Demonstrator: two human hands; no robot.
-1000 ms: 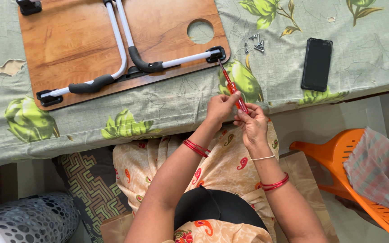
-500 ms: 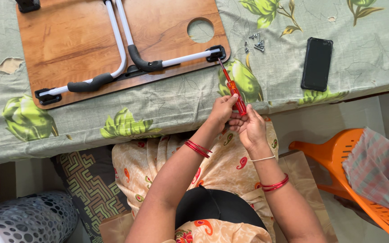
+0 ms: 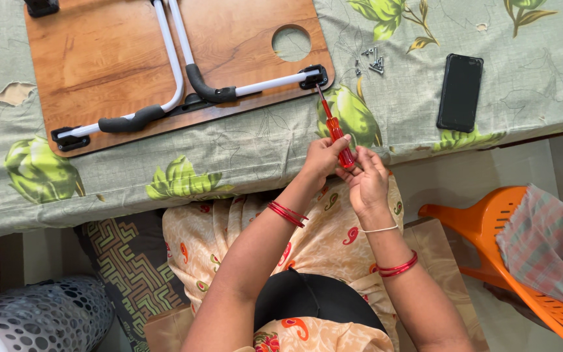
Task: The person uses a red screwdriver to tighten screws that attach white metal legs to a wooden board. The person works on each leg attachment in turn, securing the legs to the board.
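A wooden folding lap table (image 3: 105, 62) lies upside down on the flowered tablecloth (image 3: 229, 153), its white tube legs (image 3: 268, 83) folded flat. A red-handled screwdriver (image 3: 339, 143) points its tip at the black hinge bracket (image 3: 313, 75) at the board's near right corner. My left hand (image 3: 322, 161) grips the handle from the left. My right hand (image 3: 366, 184) holds the handle's end with its fingers. Both wrists wear red bangles.
Several loose screws (image 3: 374, 62) lie on the cloth right of the board's round hole. A black phone (image 3: 459, 92) rests further right. An orange plastic chair (image 3: 483, 225) with a checked cloth (image 3: 548, 251) stands at the right. A grey perforated basket (image 3: 40, 319) sits at the lower left.
Both hands stay on the screwdriver with its tip at the bracket. The fingers have shifted slightly around the handle.
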